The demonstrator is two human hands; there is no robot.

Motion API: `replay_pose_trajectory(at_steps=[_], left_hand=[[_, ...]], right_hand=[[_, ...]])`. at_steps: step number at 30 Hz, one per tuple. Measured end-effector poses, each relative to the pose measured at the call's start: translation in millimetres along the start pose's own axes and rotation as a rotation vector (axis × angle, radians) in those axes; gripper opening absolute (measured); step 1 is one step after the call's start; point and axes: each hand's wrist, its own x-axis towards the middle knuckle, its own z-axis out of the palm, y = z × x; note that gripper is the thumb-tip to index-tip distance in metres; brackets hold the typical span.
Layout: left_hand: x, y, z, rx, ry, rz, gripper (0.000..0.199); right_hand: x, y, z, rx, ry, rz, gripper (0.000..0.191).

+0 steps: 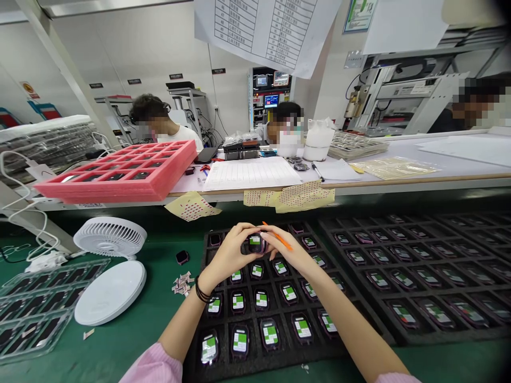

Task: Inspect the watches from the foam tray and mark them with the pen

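Note:
Over a black foam tray [251, 367], my left hand [233, 247] grips a smartwatch body [255, 243] between thumb and fingers. The watch's screen is lit, partly green. My right hand [285, 244] reaches to the watch's right edge with its fingertips, and an orange stick-like tool [278, 236] lies across its fingers. What the far end of the tool is cannot be made out. Below the hands, the tray's compartments hold several watch bodies with green and white screens, such as the watch [270, 334] in the front row.
To the left are a white fan [109, 292], a clear tray of dark parts [40, 314], one loose watch [182, 257] and small paper scraps [182, 283]. More foam trays [383, 324] lie right. A shelf above carries a pink foam tray [159, 186] and papers. Several people sit beyond.

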Motion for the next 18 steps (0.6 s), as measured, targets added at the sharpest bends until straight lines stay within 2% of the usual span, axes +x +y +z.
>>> replay_pose_trajectory(at_steps=[4,6,10,14,18], left_hand=[[-1,-4,4.0,0.128,-0.020,0.002,0.043],[-1,-2,2.7,0.164,-0.007,0.022,0.041],[0,5,-3.7,0.093,0.058,0.099,0.041],[1,11,-7.0,0.020,0.142,0.170,0.041],[0,11,-5.8,0.002,0.133,0.183,0.041]], right_hand=[[-5,-4,0,-0.114,-0.021,0.016,0.043],[-6,-10,-1,-0.098,-0.064,0.018,0.046],[-4,-16,-6,0.068,-0.169,-0.036,0.042],[-4,-13,-10,0.267,-0.300,0.035,0.036],[-6,-12,-9,0.333,-0.273,0.049,0.033]])
